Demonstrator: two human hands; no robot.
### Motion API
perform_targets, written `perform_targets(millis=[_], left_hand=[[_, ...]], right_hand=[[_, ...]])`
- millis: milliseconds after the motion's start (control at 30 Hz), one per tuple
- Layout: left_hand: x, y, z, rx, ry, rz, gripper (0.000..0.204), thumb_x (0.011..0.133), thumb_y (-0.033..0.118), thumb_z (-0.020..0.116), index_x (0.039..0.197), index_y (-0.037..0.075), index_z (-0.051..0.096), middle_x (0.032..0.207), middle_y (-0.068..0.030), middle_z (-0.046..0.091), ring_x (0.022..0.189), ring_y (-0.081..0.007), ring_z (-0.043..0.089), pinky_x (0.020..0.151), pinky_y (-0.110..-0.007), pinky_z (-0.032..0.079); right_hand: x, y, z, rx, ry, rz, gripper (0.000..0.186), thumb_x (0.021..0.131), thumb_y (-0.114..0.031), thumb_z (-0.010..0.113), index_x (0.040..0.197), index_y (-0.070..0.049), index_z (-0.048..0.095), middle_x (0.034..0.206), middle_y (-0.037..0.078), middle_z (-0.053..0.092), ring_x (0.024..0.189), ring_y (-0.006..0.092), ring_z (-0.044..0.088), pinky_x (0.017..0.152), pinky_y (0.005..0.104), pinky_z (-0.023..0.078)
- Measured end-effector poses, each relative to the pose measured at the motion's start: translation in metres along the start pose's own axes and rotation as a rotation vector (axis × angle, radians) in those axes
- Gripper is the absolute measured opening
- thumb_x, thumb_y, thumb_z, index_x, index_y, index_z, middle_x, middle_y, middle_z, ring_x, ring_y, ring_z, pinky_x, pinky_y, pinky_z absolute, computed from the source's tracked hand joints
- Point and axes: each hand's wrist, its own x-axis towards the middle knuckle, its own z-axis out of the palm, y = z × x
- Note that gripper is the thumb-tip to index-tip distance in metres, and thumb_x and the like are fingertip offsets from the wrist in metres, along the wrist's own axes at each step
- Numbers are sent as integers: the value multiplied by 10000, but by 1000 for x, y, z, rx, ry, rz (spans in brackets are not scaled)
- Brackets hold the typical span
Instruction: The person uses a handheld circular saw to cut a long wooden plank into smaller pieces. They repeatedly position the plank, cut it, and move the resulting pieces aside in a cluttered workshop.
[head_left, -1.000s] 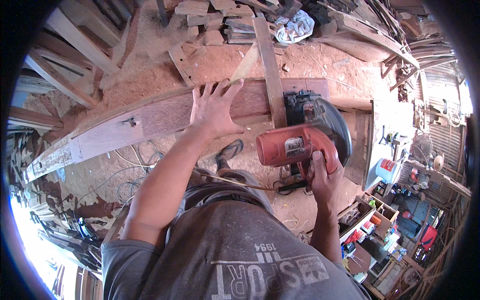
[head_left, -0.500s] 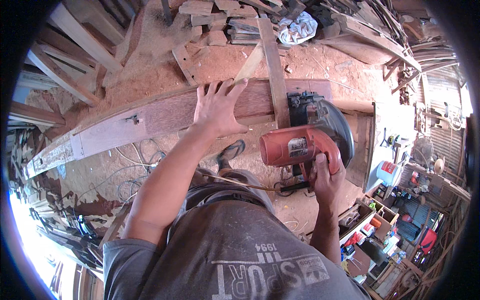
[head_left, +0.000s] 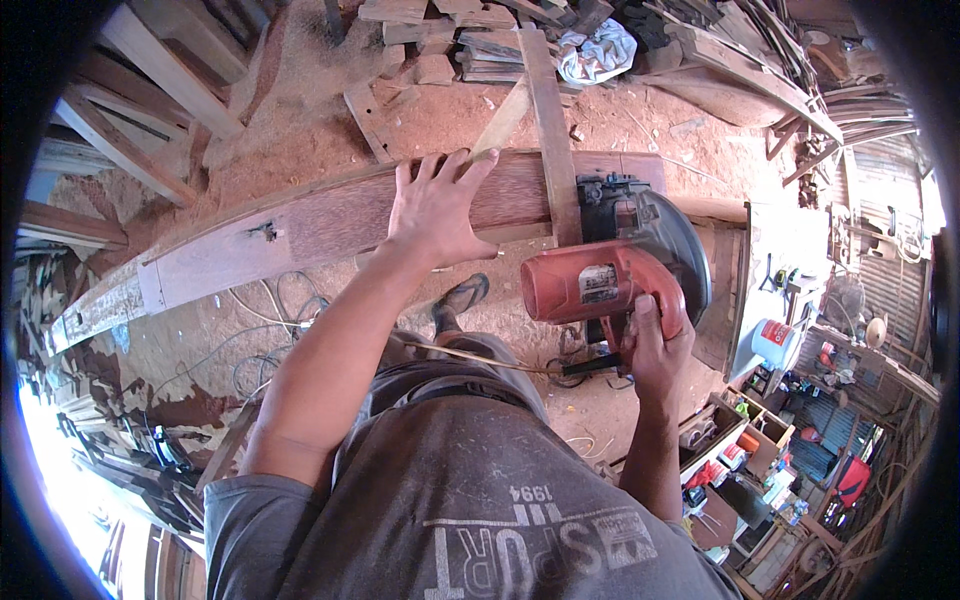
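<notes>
A long reddish wooden plank (head_left: 340, 215) lies across in front of me. My left hand (head_left: 440, 212) rests flat on it with fingers spread over its far edge. My right hand (head_left: 658, 338) is wrapped round the rear handle of a red circular saw (head_left: 600, 283). The saw's dark base sits on the plank near its right end, against a narrow wooden strip (head_left: 551, 150) laid crosswise over the plank. Its blade guard faces right, and the blade itself is hidden. A power cord (head_left: 480, 356) runs left from the saw handle across my waist.
Stacked wood offcuts (head_left: 490, 55) and a crumpled white sack (head_left: 597, 52) lie beyond the plank. Timber beams (head_left: 150, 150) lean at the far left. Loose cables (head_left: 270, 320) lie on the dusty floor. To the right stand a white bucket (head_left: 774, 343) and wooden boxes of tools (head_left: 712, 440).
The saw and my right hand have shifted slightly away from me along the crosswise strip. My left hand stays spread on the plank.
</notes>
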Motion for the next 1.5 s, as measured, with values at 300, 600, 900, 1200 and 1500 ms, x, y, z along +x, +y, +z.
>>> perform_targets(millis=[300, 600, 900, 1200, 1500], left_hand=[[-2, 0, -1, -13, 25, 14, 1255, 571, 524, 973, 1653, 226, 411, 1581, -140, 514, 1472, -353, 469, 1234, -584, 319], [-3, 0, -2, -20, 18, 11, 1245, 578, 523, 970, 1650, 222, 412, 1581, -145, 515, 1485, -355, 466, 1247, -594, 306], [-1, 4, -6, -21, -30, -19, 1248, 618, 560, 949, 1679, 236, 376, 1614, -133, 496, 1525, -344, 416, 1266, -576, 288], [-1, 7, -6, 3, -32, -44, 1254, 609, 587, 941, 1677, 240, 382, 1622, -137, 486, 1521, -352, 428, 1282, -586, 263], [0, 2, -1, 0, -1, -10, 1246, 621, 592, 950, 1669, 217, 391, 1601, -138, 501, 1497, -348, 454, 1266, -584, 280]], right_hand=[[2, -5, -1, -8, -19, 34, 237, 1128, -253, 644, 1036, -40, 695, 692, -37, 586, 581, 49, 518, 518, 242, 387], [4, -9, 1, -22, -13, 52, 219, 1129, -229, 637, 1031, -42, 698, 689, -38, 587, 577, 52, 522, 521, 240, 383], [6, -15, 6, 5, 7, 51, 216, 1117, -222, 664, 1156, -22, 736, 720, -50, 614, 595, 42, 540, 537, 234, 400], [9, -6, 3, -66, 7, -41, 195, 1110, -220, 673, 1115, -32, 726, 696, -45, 609, 576, 47, 540, 535, 237, 406], [8, -16, 8, 18, -5, 41, 207, 1114, -231, 667, 1130, -32, 719, 685, -43, 600, 581, 53, 541, 538, 244, 403]])
